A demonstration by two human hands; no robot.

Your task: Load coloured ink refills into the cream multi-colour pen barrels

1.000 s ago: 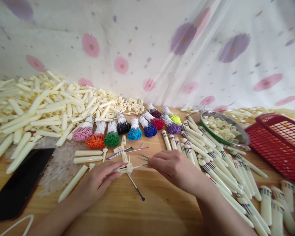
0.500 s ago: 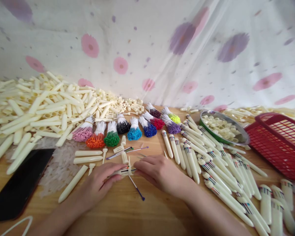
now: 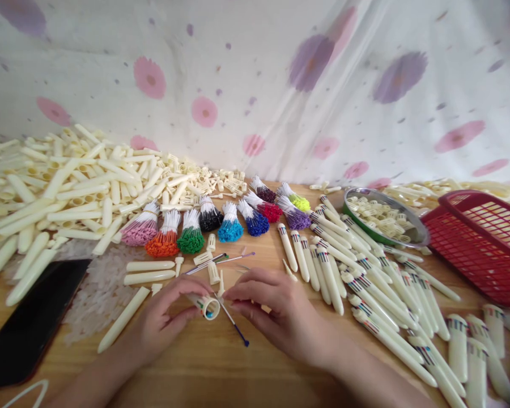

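My left hand point(image 3: 164, 314) is closed around a short cream pen barrel section point(image 3: 210, 309). Its round open end is tipped towards me, and coloured bits show inside. Just right of that opening, the fingertips of my right hand point(image 3: 278, 309) are pinched together; what they hold, if anything, is too small to make out. A pen refill with a blue tip point(image 3: 246, 343) lies slanted on the table below my fingers. Behind the hands are small slotted cream pen parts point(image 3: 213, 273) and a few loose refills point(image 3: 238, 256).
Bundles of coloured refills, such as the green bundle point(image 3: 191, 241), stand in rows. A heap of cream barrels point(image 3: 68, 187) fills the left, beside a black phone point(image 3: 34, 317). Assembled pens point(image 3: 374, 289), a metal bowl point(image 3: 423, 241) and a red basket point(image 3: 471, 249) occupy the right.
The barrel section in my left hand has turned so that its open end faces me. My right fingers have drawn slightly away from it and lifted into a pinch.
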